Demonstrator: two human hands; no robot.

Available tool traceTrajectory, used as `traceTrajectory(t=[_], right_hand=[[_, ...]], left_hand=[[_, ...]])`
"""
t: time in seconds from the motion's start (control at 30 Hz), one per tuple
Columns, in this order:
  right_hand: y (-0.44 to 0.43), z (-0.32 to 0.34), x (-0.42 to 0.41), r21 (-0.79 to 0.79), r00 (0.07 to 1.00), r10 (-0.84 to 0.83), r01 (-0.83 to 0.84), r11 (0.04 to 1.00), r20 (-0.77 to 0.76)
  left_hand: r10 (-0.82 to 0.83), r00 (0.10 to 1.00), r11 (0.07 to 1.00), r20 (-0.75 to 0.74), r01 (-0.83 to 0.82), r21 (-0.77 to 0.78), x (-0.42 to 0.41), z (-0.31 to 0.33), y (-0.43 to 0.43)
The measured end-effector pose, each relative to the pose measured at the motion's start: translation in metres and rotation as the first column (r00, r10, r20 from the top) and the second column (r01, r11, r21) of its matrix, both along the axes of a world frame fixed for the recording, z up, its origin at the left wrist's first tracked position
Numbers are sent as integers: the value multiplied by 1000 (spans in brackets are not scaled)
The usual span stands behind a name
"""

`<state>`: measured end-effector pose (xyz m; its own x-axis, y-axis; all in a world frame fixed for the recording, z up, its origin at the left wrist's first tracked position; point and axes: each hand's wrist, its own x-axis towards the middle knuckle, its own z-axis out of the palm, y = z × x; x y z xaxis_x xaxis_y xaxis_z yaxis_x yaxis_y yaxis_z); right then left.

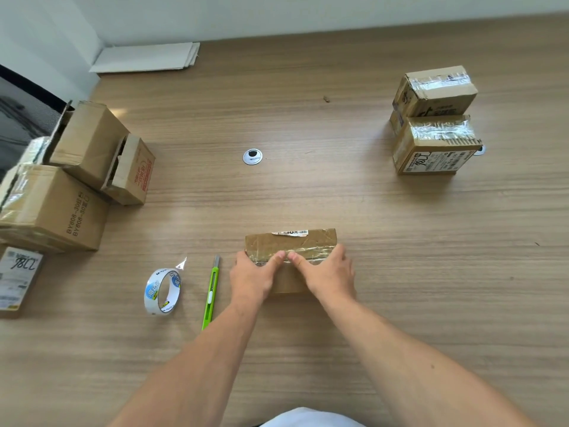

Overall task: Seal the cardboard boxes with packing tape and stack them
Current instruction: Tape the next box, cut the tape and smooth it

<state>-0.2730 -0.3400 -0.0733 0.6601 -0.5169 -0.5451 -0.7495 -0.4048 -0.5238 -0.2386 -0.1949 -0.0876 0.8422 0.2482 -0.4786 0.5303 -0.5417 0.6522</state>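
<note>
A small flat cardboard box (pixel 289 241) lies on the wooden table in front of me, with a strip of clear tape along its top seam. My left hand (pixel 252 277) and my right hand (pixel 328 274) rest flat on the box, thumbs meeting at the middle of the tape and pressing it down. A roll of clear packing tape (pixel 162 291) stands on edge to the left, its loose end sticking up. Between the roll and my left hand lies a green utility knife (pixel 211 292).
Two taped boxes (pixel 435 118) stand stacked at the far right. Several cardboard boxes (pixel 77 180) crowd the left edge, one with open flaps, and a labelled box (pixel 17 280) lies nearest. A cable grommet (pixel 252 156) sits mid-table. Flat white sheets (pixel 147 57) lie at the back.
</note>
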Motion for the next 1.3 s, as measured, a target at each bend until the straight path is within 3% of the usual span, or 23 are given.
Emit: traceTrajectory(t=[0.13, 0.57, 0.73, 0.97, 1.13, 1.3], right_hand=[[2, -4, 2, -63, 1000, -28, 28, 998, 1], [-30, -14, -2, -19, 984, 32, -29, 999, 173], [-41, -13, -6, 5, 970, 40, -42, 999, 241], [-48, -10, -8, 12, 975, 47, -51, 999, 216], [-50, -13, -10, 43, 972, 25, -36, 998, 232], [-46, -8, -8, 98, 978, -27, 7, 995, 208]], left_hand=[[0, 1000, 993, -4, 0, 116, 3, -11, -6], [-128, 976, 987, 177, 109, 116, 5, -19, 25], [-109, 977, 992, 186, 119, -41, 6, -22, 36], [43, 992, 961, 116, -10, -276, 5, -44, 49], [83, 994, 931, 74, -51, -363, 1, -40, 47], [117, 991, 923, -67, -134, -361, 3, -37, 48]])
